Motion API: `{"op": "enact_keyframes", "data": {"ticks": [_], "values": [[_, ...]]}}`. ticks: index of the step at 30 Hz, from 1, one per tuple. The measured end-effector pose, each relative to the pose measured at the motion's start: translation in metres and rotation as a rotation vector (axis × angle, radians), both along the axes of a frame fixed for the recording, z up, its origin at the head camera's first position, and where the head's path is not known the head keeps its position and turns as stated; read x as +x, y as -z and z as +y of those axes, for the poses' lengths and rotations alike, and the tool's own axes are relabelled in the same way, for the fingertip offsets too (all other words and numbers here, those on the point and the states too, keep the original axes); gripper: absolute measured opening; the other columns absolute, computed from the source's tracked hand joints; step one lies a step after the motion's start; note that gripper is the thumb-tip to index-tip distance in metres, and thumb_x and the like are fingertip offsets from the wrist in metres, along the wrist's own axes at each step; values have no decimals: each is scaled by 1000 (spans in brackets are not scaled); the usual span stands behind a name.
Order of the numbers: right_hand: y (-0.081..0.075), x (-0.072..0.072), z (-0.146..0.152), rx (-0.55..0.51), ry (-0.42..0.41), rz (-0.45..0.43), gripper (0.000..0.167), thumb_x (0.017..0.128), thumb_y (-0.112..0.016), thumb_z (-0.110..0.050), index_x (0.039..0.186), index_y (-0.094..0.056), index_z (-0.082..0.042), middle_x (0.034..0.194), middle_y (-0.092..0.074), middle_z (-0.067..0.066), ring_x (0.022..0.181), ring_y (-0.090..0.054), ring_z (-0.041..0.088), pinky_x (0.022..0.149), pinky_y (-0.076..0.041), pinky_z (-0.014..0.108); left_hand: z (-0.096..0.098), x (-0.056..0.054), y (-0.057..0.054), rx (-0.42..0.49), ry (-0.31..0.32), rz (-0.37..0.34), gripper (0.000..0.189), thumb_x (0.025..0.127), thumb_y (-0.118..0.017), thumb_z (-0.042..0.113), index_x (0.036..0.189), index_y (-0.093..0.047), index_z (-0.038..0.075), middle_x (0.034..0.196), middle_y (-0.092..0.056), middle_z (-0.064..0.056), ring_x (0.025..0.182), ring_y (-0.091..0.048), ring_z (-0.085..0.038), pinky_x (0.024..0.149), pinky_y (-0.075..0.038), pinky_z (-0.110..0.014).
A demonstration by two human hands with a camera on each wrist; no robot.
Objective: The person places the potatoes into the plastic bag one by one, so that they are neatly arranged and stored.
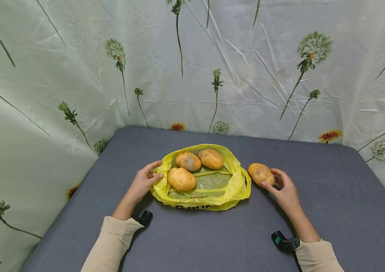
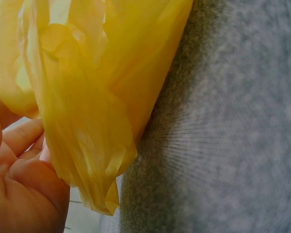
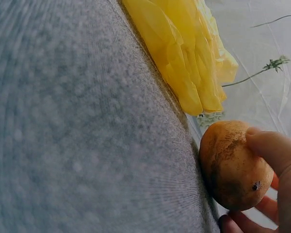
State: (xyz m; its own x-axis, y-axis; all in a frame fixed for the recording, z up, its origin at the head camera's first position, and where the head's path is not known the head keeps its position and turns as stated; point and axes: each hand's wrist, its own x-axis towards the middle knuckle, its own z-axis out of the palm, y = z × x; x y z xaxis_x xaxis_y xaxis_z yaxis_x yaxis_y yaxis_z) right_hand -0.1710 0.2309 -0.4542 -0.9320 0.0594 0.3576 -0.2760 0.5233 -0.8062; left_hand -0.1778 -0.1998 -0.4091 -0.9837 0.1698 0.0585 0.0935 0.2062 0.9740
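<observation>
A yellow plastic bag point(image 1: 236, 187) lies on the table with its mouth spread wide. Inside it are three potatoes: one at the front left point(image 1: 182, 179), one behind it point(image 1: 188, 161) and another at the back point(image 1: 211, 158). My left hand point(image 1: 143, 183) pinches the bag's left rim between thumb and fingers; the left wrist view shows the yellow film point(image 2: 92, 107) hanging beside the palm. To the right of the bag, my right hand point(image 1: 284, 190) grips a fourth potato point(image 1: 261, 174), thumb on its near side. Dark blemishes mark this potato point(image 3: 235, 165) in the right wrist view.
The table point(image 1: 209, 241) has a grey cloth cover with rounded far corners. Behind it and to the left hangs a pale curtain point(image 1: 247, 75) printed with dandelions and flowers. Black straps with camera mounts point(image 1: 285, 241) sit on both wrists.
</observation>
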Motion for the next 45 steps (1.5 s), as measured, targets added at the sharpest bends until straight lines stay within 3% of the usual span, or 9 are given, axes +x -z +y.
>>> {"op": "enact_keyframes", "data": {"ticks": [5,12,14,20,21,25,28,42,45], "values": [[-6,3,-3,-7,-10,-45,53,78,-71,-9,123,-46,3,121,-48,19,102,-51,24,74,-38,7,0,1,0,-4,0,7,48,86,-56,-4,130,-38,-8,117,-46,-27,68,-49,-8,56,-41,-18],[-30,16,-17,3,-7,15,48,77,-68,2,118,-45,12,116,-47,28,100,-50,43,75,-37,7,1,1,-1,-5,2,16,48,86,-56,-4,130,-38,-9,104,-49,-27,66,-49,-9,56,-41,-19],[-28,14,-16,2,-4,31,49,76,-69,3,118,-45,12,115,-47,29,101,-49,43,75,-37,7,1,1,-1,-5,3,17,48,86,-56,-4,130,-38,-9,103,-50,-26,66,-49,-9,56,-41,-19],[-5,1,-4,6,31,90,52,74,-72,-1,120,-48,6,116,-50,21,102,-52,22,77,-37,7,1,1,-2,-3,2,17,47,86,-56,-4,130,-38,-9,104,-49,-27,66,-48,-9,55,-41,-19],[-7,2,-5,4,36,97,52,74,-72,-1,120,-48,5,117,-50,19,103,-52,20,77,-37,6,1,1,-1,-3,3,18,47,86,-56,-4,130,-38,-9,104,-49,-26,66,-48,-9,55,-41,-19],[-25,11,-16,-10,37,114,52,73,-71,4,119,-48,9,117,-48,23,102,-50,37,78,-36,7,1,1,-1,-9,3,20,47,86,-56,-3,130,-38,-9,96,-51,-24,64,-48,-9,53,-40,-20],[-38,18,-26,-21,39,118,51,73,-69,8,118,-46,12,116,-47,25,103,-49,39,79,-37,8,0,1,-1,-10,3,20,47,86,-56,-3,130,-39,-9,91,-51,-22,64,-48,-10,52,-40,-20],[-53,23,-49,-39,-22,188,51,72,-69,10,118,-47,11,111,-49,24,97,-51,24,80,-40,12,1,1,-1,-5,0,20,47,86,-56,-3,130,-38,-9,100,-52,-26,66,-50,-10,54,-41,-20],[-54,22,-55,-58,-46,196,52,71,-69,11,118,-47,12,111,-50,25,96,-51,26,80,-41,13,1,0,-1,-8,0,19,47,86,-56,-3,130,-39,-9,94,-53,-24,66,-50,-10,53,-41,-20]]}}
